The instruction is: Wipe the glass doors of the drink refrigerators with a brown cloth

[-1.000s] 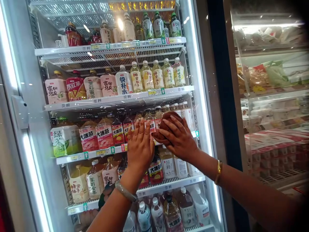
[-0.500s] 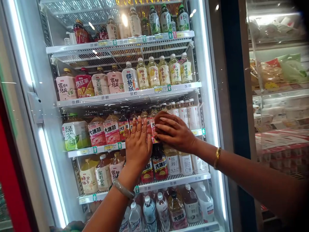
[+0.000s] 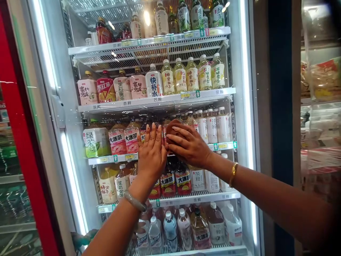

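Observation:
My left hand (image 3: 151, 153) lies against the glass door (image 3: 149, 115) of a drinks fridge, fingers stretched upward and holding nothing. Close on its right, my right hand (image 3: 190, 144) presses a folded brown cloth (image 3: 172, 127) to the same glass. Part of the cloth is covered by the fingers. The fingertips of both hands are level with the middle shelf's bottles. A grey bangle (image 3: 134, 201) circles the left wrist, a gold bracelet (image 3: 233, 174) the right one.
Behind the glass, shelves (image 3: 157, 100) carry rows of bottled teas and drinks. Light strips (image 3: 246, 89) run down the sides of the fridge. A red frame (image 3: 23, 142) stands at left. Further right, another glass-fronted case holds packaged goods (image 3: 327, 78).
The view has turned left, so the fridge sits further right in the picture. Against the shelves, both hands and the cloth have shifted left, and the right hand is closer to the left.

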`<action>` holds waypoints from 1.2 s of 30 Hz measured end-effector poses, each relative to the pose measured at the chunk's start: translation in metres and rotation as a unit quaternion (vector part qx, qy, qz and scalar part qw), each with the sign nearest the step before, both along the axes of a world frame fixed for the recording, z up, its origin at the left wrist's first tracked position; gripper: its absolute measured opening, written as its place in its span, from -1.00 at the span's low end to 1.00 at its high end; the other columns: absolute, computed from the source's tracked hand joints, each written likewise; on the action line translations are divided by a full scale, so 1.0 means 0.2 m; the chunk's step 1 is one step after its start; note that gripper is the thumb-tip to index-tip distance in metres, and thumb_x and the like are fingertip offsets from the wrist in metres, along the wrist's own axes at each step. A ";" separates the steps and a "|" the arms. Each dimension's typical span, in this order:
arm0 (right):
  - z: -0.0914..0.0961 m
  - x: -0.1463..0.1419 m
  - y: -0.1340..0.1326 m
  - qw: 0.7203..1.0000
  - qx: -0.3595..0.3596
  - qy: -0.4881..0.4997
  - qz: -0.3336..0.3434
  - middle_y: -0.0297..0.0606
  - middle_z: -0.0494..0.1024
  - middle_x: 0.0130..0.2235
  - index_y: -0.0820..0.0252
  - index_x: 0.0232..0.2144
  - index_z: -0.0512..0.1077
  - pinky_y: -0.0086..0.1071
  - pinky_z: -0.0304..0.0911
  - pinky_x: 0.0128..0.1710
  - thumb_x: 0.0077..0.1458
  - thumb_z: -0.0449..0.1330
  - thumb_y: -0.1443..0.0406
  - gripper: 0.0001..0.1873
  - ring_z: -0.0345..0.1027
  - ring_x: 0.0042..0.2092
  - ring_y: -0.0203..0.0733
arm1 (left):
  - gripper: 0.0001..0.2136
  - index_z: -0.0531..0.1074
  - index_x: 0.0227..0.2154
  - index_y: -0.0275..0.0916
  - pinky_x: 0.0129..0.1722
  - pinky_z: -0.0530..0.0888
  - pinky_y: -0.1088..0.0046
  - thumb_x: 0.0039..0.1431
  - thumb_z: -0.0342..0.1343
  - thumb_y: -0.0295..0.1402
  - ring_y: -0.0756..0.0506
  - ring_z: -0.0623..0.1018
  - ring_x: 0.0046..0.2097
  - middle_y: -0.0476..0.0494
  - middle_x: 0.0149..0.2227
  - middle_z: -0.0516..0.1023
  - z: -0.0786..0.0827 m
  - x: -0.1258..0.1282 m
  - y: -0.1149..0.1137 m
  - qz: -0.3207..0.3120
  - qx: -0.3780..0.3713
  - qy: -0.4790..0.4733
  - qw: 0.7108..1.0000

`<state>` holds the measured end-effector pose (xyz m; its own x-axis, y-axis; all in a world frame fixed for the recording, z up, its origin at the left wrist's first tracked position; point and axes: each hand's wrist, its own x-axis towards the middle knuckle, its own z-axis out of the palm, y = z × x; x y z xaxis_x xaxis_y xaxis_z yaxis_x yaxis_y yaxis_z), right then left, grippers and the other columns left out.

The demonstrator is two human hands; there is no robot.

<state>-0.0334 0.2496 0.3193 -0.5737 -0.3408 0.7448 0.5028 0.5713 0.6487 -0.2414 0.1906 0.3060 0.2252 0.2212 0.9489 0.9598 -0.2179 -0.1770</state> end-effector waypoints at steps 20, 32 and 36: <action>0.16 -0.15 -0.02 0.999 0.023 0.039 -0.028 -0.39 0.48 0.28 -0.11 0.06 0.47 0.08 0.10 0.41 0.37 0.14 0.17 -0.75 0.17 0.41 -0.02 | -0.35 -0.12 0.52 -0.27 0.55 -0.17 -0.01 0.47 -0.11 -0.28 -0.22 -0.03 0.56 -0.30 0.54 -0.02 0.01 -0.18 0.00 0.040 0.005 0.022 0.999; 0.07 -0.23 -0.05 0.999 0.033 -0.013 -0.011 -0.37 0.49 0.27 -0.04 0.06 0.48 0.12 0.12 0.40 0.37 0.15 0.21 -0.74 0.18 0.40 0.00 | -0.37 -0.09 0.52 -0.25 0.55 -0.15 -0.02 0.46 -0.13 -0.28 -0.22 -0.04 0.57 -0.28 0.54 -0.02 0.01 -0.29 0.00 0.041 -0.001 -0.008 0.999; 0.19 -0.28 -0.06 0.999 -0.017 0.045 -0.016 -0.33 0.47 0.29 -0.06 0.04 0.49 0.14 0.07 0.44 0.37 0.14 0.18 -0.75 0.15 0.41 0.03 | -0.36 -0.08 0.51 -0.26 0.55 -0.15 -0.01 0.45 -0.12 -0.29 -0.21 -0.04 0.57 -0.29 0.54 0.00 0.01 -0.31 0.00 0.050 -0.001 -0.027 0.998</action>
<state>-0.0889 0.2367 0.3570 -0.5148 -0.2969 0.8043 0.5765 0.5745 0.5810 -0.3031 0.1900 0.3077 0.1514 0.2416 0.9585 0.9847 -0.1216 -0.1249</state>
